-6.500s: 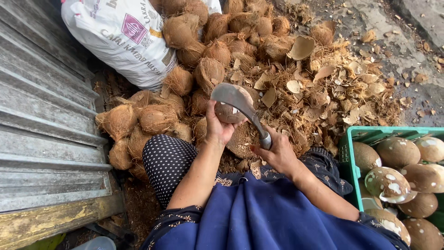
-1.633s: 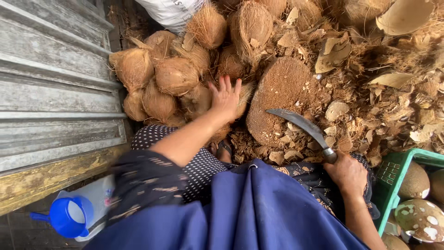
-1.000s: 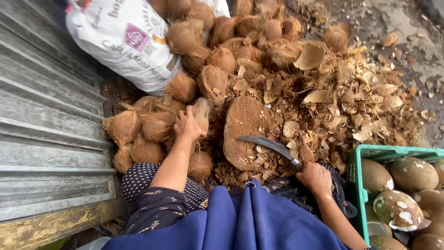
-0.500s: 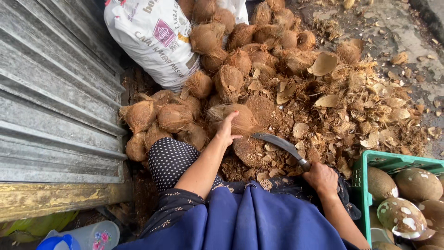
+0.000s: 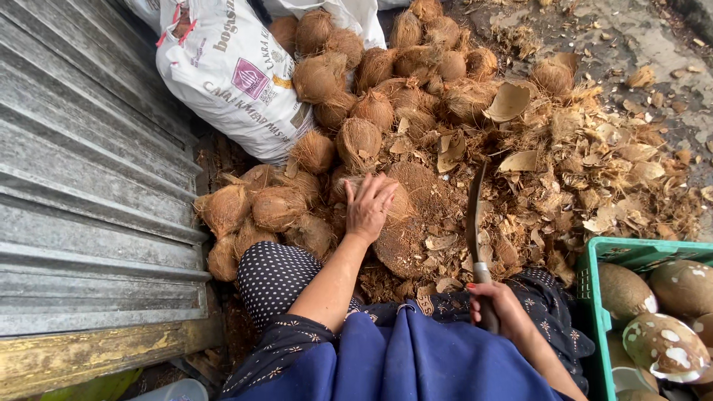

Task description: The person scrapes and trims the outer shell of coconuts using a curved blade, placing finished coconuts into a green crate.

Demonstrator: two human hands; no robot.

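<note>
Head view looks down on a seated person among coconuts: the left hand lies flat with fingers spread on a husked brown coconut that now sits at the near edge of the round wooden chopping block, whereas a second ago that hand was among the pile to the left. The coconut has thus come off the heap and onto the block, steadied from above. The right hand is closed around the handle of a curved knife, whose blade has turned from lying across the block to pointing almost straight away from the person, edge-on, just right of the coconut. Hairy unpeeled coconuts crowd the block's left side and pile up behind it against a white printed sack. Husk scraps and shell pieces litter the ground to the right. A green crate of peeled, pale-spotted coconuts stands close by the right arm. A corrugated metal wall closes off the left. The steadying fingers lie near the blade's path.
</note>
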